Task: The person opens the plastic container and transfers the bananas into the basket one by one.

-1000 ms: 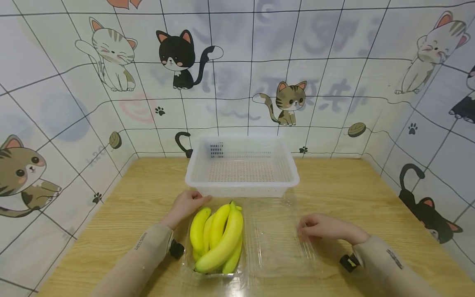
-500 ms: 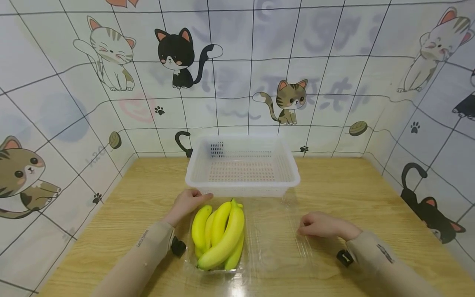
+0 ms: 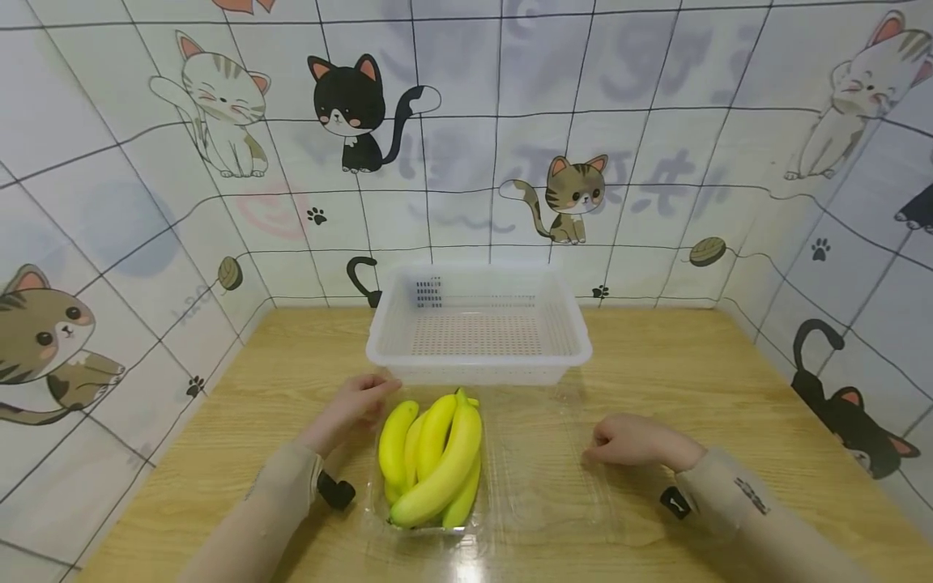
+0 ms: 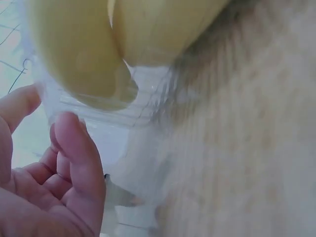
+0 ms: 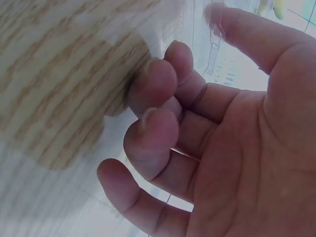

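Several yellow bananas lie in the left half of a clear plastic clamshell container, whose lid is folded flat to the right. My left hand is at the container's back left corner, its fingers loosely bent. In the left wrist view, its fingertips are at the clear rim, with no firm grip visible. My right hand is at the lid's right edge with bent fingers. In the right wrist view, the thumb touches the clear edge, which runs between thumb and curled fingers.
A white perforated plastic basket stands directly behind the clamshell, with nothing visible inside. Wooden tabletop extends on both sides. Behind and beside it hangs a cat-print wall covering.
My left hand has drawn back a little to the left from the container's corner. The right hand stays by the lid's edge. Container, bananas and basket keep their places apart from slight camera movement.
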Available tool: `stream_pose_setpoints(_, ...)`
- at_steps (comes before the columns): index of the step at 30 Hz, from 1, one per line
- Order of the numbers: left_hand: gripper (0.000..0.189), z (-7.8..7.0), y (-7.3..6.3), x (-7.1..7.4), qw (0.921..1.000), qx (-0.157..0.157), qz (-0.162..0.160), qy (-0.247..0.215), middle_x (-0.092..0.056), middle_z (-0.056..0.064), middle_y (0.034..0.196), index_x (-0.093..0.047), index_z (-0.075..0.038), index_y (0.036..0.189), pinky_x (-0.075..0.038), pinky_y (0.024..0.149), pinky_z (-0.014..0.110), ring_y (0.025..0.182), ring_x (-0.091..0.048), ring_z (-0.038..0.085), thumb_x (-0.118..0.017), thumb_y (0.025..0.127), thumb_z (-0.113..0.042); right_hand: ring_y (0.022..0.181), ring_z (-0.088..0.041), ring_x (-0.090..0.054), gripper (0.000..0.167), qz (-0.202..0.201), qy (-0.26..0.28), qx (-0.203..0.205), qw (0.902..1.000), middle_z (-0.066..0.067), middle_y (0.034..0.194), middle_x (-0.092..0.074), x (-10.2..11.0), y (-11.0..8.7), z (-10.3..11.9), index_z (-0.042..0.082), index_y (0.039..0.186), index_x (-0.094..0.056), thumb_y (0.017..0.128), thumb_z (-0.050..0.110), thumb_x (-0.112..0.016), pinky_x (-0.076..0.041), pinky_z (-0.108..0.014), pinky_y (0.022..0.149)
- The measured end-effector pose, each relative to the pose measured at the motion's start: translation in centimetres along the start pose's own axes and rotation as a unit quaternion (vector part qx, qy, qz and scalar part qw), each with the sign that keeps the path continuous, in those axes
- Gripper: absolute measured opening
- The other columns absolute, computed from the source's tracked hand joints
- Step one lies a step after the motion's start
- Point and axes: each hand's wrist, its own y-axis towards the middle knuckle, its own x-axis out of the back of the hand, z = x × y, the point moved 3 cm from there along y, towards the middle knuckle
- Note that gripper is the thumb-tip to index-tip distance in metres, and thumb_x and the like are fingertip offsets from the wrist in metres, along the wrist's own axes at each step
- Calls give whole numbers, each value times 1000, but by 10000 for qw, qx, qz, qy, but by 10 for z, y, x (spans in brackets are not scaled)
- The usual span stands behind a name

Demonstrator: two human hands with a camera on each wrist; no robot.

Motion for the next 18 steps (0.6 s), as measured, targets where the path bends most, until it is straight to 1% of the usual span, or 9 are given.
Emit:
stream_pose_setpoints(2,46,3,-5,1,9990,124,108,-419,-46,0,66,-55,-2,109,-44,51,25,56,-43,13,-68,89,-41,51,-6,-36,41,-56,-88,-24,9999,10,56,-40,2,0,1,18,62,-45,87,41,-67,-31,-23,48)
stream_pose_setpoints(6,39,6,-15,1,9943,172,353,-990,-49,0,72,-51,-4,111,-46,54,26,58,-48,13,-64,93,-36,51,-7,-36,41,-283,-344,-115,9989,9,57,-39,9,-1,5,18,63,-46,88,43,-67,-30,-25,48)
stream_pose_setpoints(9,32,11,-22,-1,9897,54,594,-1302,-50,0,78,-48,-5,114,-47,55,26,62,-51,13,-58,97,-30,51,-7,-34,41,-483,-517,-138,9974,9,57,-37,17,-2,14,17,64,-46,88,43,-66,-29,-25,47)
stream_pose_setpoints(10,29,13,-23,-2,9877,40,627,-1434,-50,0,79,-47,-6,114,-47,55,25,61,-51,12,-57,98,-28,51,-7,-33,41,-553,-550,-115,9969,9,57,-36,19,-3,18,18,64,-45,88,43,-67,-28,-25,47)
stream_pose_setpoints(13,23,20,-29,-3,9802,-93,822,-1798,-52,-1,79,-45,-6,116,-47,54,24,61,-52,11,-54,99,-20,50,-6,-30,42,-756,-681,129,9947,10,56,-34,24,-3,31,18,64,-43,88,43,-66,-26,-25,47)
stream_pose_setpoints(15,20,25,-32,-4,9742,-178,984,-2022,-54,-1,76,-44,-6,114,-47,53,23,59,-52,10,-52,99,-16,51,-5,-32,38,-901,-761,367,9923,11,58,-37,26,-4,43,19,68,-45,89,43,-67,-28,-24,48)
stream_pose_setpoints(18,15,30,-37,-4,9680,-302,1198,-2184,-55,-1,73,-42,-8,112,-48,53,22,58,-53,9,-50,99,-12,53,-4,-38,30,-1100,-952,722,9867,12,63,-44,25,-3,61,20,78,-51,89,44,-67,-33,-25,48)
